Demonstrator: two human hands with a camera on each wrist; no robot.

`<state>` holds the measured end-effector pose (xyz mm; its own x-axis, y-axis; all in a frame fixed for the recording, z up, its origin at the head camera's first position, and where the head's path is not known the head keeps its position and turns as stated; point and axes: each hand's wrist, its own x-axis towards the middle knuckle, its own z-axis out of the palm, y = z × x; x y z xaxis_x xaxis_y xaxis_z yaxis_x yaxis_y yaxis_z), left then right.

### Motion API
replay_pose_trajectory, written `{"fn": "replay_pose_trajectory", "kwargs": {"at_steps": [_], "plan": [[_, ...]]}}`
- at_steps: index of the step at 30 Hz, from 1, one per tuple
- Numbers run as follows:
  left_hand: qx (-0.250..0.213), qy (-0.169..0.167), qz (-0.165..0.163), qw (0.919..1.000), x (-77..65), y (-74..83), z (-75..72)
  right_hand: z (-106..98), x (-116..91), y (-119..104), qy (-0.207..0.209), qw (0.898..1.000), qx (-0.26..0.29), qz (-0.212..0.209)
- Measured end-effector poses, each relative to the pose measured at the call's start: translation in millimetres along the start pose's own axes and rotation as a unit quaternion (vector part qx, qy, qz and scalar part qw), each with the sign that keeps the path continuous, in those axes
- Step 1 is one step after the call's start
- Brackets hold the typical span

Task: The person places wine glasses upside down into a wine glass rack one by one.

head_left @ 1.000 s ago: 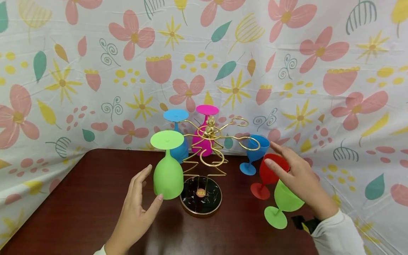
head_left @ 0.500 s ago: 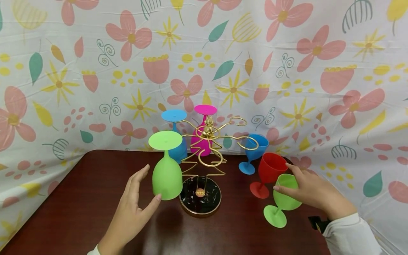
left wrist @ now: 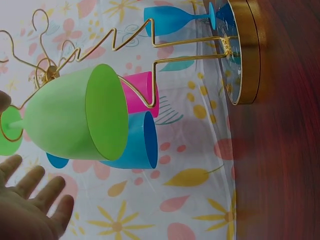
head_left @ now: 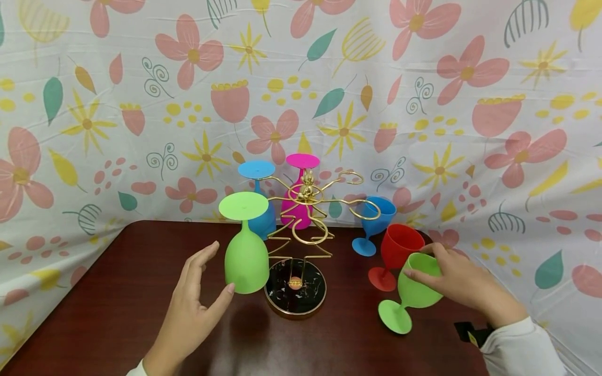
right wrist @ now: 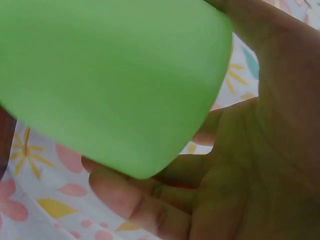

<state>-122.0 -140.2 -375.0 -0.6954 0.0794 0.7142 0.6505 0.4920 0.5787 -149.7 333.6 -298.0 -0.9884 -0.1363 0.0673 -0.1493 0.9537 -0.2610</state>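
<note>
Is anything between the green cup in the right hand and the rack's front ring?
Nothing visible plainly blocks the green cup in the right hand from the front ring of the rack. The red cup stands close beyond it, partly hidden by it in the head view, so they might brush.

The head view is evenly bright, with a soft shadow on the glossy tabletop [head_left: 117,292]; the right wrist view is dimmer, its fingers [right wrist: 135,202] shaded.

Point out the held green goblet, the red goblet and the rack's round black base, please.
Held green goblet [right wrist: 115,87], right wrist view: bowl's outside.
Red goblet [head_left: 392,255], head view: bowl's outside.
Round black base [head_left: 304,296], head view: top face.
</note>
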Motion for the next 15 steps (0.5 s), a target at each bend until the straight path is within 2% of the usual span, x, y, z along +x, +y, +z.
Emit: {"fn": "replay_pose_trajectory", "kwargs": {"at_steps": [4, 8, 11, 15], "plan": [[-0.007, 0.013, 0.019, 0.9997, 3.1, 3.1, -0.8, -6.6, -4.1, -5.1, 0.007, 0.998, 0.061, -0.013], [-0.011, 0.022, 0.033, 0.9991, 3.6, 4.8, 0.1, -8.7, -6.3, -8.9, 0.031, 0.990, 0.131, -0.027], [-0.013, 0.027, 0.047, 0.9985, 3.1, 5.6, 1.8, -5.6, -5.5, -10.5, 0.068, 0.979, 0.188, -0.033], [-0.016, 0.031, 0.066, 0.9972, 2.8, 7.2, 4.7, 2.5, -1.3, -11.0, 0.110, 0.959, 0.259, -0.032]]}}
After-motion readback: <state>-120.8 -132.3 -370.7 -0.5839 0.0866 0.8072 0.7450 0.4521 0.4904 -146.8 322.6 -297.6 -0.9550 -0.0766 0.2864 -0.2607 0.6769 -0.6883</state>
